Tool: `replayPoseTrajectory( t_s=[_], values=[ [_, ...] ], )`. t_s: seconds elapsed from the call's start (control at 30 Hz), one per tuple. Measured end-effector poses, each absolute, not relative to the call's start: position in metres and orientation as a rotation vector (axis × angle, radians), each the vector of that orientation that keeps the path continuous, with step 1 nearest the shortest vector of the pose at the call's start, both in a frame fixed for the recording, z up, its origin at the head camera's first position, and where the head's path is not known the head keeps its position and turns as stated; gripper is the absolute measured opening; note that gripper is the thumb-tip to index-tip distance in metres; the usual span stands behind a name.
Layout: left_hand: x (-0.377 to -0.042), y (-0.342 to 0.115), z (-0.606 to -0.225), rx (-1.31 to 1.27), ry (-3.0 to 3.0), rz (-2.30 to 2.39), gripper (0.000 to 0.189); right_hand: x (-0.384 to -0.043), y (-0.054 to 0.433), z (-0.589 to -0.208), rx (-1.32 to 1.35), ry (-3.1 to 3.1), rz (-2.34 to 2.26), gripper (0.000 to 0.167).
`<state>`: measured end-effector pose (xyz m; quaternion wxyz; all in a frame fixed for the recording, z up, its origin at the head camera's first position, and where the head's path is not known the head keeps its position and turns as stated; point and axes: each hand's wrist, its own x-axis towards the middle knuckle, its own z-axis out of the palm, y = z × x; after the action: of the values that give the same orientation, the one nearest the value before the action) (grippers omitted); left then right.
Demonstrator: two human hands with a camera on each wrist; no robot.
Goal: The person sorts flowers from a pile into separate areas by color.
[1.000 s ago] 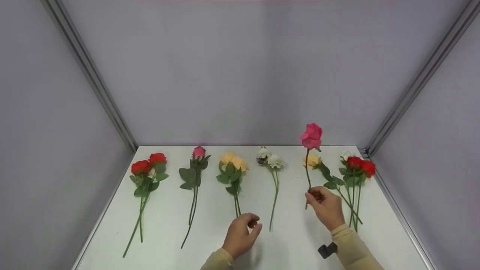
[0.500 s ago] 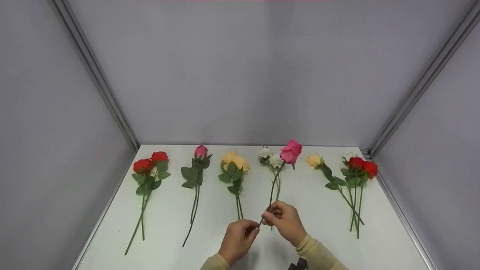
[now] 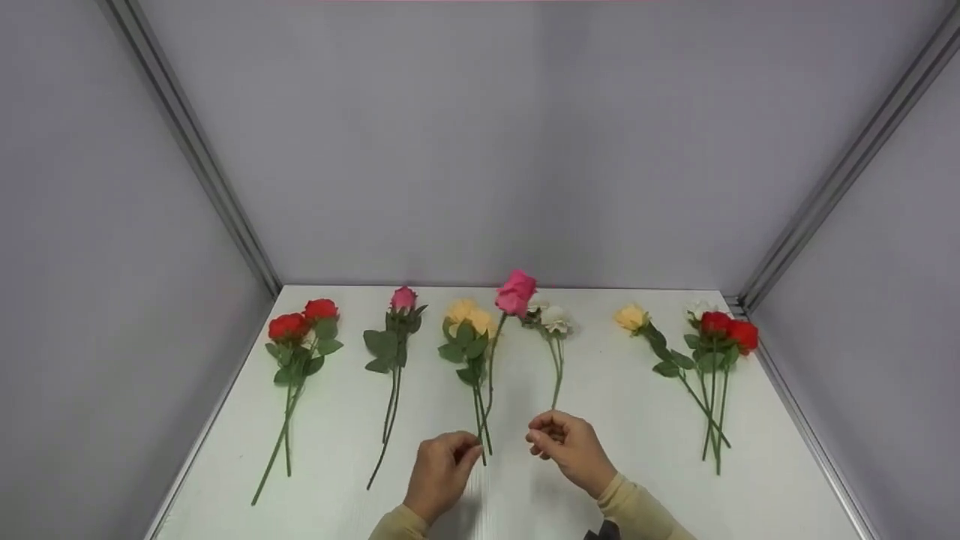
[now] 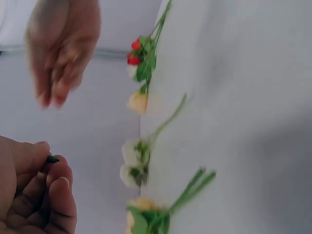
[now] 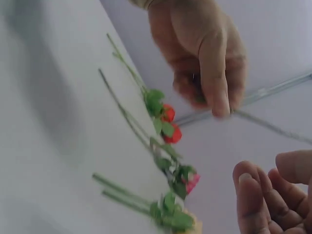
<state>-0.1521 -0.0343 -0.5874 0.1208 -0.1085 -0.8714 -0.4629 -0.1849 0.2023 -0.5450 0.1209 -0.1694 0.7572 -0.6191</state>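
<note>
Between thumb and fingers my left hand [image 3: 441, 474] pinches the lower end of a long-stemmed pink rose [image 3: 516, 293]. Its bloom stands up in front of the back edge, between the yellow roses [image 3: 466, 319] and the white flowers [image 3: 556, 319]. The stem's cut end [image 4: 53, 159] pokes out of the fingertips in the left wrist view. Apart from the stem, my right hand [image 3: 574, 453] hovers near the white flowers' stems with fingers loosely bent and nothing in them. In the right wrist view, the held stem [image 5: 273, 127] runs off to the right from my left hand.
On the white table [image 3: 322, 510] lie red roses [image 3: 289, 328] at far left and a pink rose bunch [image 3: 403, 300] beside them. A yellow rose [image 3: 631, 319] and more red roses [image 3: 716, 325] lie at right. Grey walls [image 3: 480, 150] enclose the back and sides.
The pink rose has travelled left from the right side, passing from my right hand to my left. My right hand has let go of it; my left has shifted slightly left.
</note>
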Motion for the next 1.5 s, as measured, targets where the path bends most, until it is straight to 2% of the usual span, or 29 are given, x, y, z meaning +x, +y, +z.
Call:
replayPoseTrajectory(
  t_s=[0.27,0.47,0.77,1.0,1.5],
  values=[
    [-0.164,-0.101,-0.597,-0.085,-2.536,-1.022,0.005,-0.213,0.281,-0.592,-0.26,2.531,-1.677,0.013],
    [-0.169,-0.133,-0.612,0.058,-2.515,-0.937,0.01,-0.221,0.341,-0.601,0.039,2.635,-1.619,0.014],
    [-0.179,-0.149,-0.636,0.25,-2.606,-0.97,0.007,-0.221,0.403,-0.606,0.256,2.686,-1.585,0.033],
    [-0.18,-0.154,-0.65,0.434,-2.726,-1.043,0.008,-0.214,0.427,-0.615,0.411,2.634,-1.617,0.038],
    [-0.178,-0.147,-0.661,0.467,-2.841,-1.031,0.007,-0.21,0.428,-0.621,0.453,2.591,-1.573,0.039]
  ],
)
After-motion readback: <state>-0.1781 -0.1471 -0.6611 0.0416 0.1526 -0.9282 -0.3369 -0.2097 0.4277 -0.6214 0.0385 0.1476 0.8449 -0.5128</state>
